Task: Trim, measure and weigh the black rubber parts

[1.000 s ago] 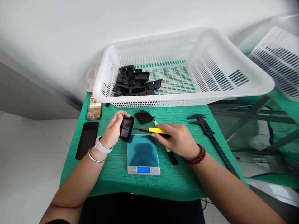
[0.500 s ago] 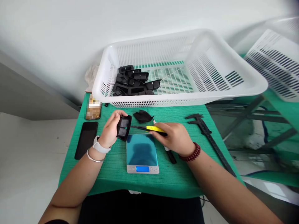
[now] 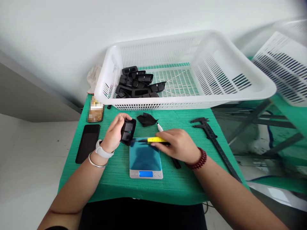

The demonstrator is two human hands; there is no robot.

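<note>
My left hand [image 3: 116, 131] is closed on a black plastic part [image 3: 128, 131], a small frame with two recessed panels, held tilted up at the scale's upper left corner. In my right hand [image 3: 179, 145] is a yellow utility knife [image 3: 157, 139]. Its dark blade end points left toward the lower edge of the part; whether it touches I cannot tell. Below both hands lies a digital scale [image 3: 145, 159] with a blue reflective plate and a lit display. Partly under my right hand is a white and black marker [image 3: 160, 127].
A white plastic basket [image 3: 192, 99] at the back holds several black parts [image 3: 136, 83]. A crumpled black cloth [image 3: 147, 119] lies before it. Black calipers [image 3: 217, 145] rest on the right; a dark phone [image 3: 88, 143] and another phone-like item [image 3: 96, 113] lie left. Another basket [image 3: 283, 67] stands far right.
My right hand has brought the knife down and slightly left, from beside the part's middle to near its lower edge. My left hand and the part have barely moved.
</note>
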